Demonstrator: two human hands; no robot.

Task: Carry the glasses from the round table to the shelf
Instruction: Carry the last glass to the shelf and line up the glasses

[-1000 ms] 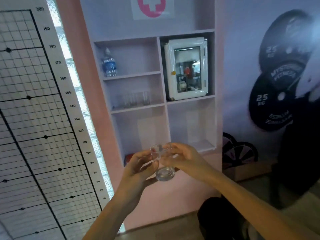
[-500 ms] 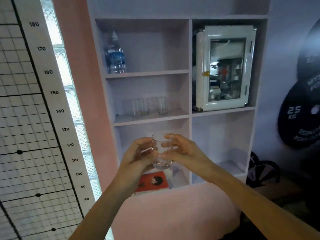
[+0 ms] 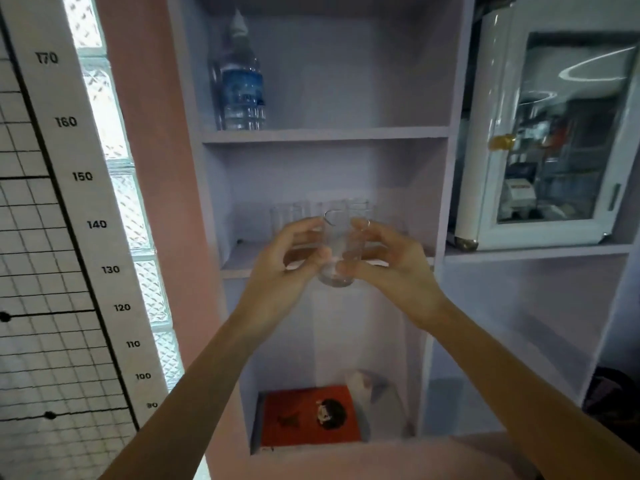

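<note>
A clear drinking glass (image 3: 338, 247) is upright between both hands, level with the front edge of the middle shelf (image 3: 242, 263) of a lilac wall unit. My left hand (image 3: 287, 261) grips its left side and my right hand (image 3: 388, 261) its right side. Behind the held glass, several other clear glasses (image 3: 289, 216) stand in a row at the back of that shelf, partly hidden by my hands.
A water bottle (image 3: 240, 81) stands on the shelf above. An orange book (image 3: 308, 419) lies in the bottom compartment. A white glass-door cabinet (image 3: 554, 133) fills the right compartment. A height chart (image 3: 62, 202) covers the wall at left.
The shelf unit has grown much larger in view as I came closer. Both hands have lifted the glass from below the middle shelf up to its front edge.
</note>
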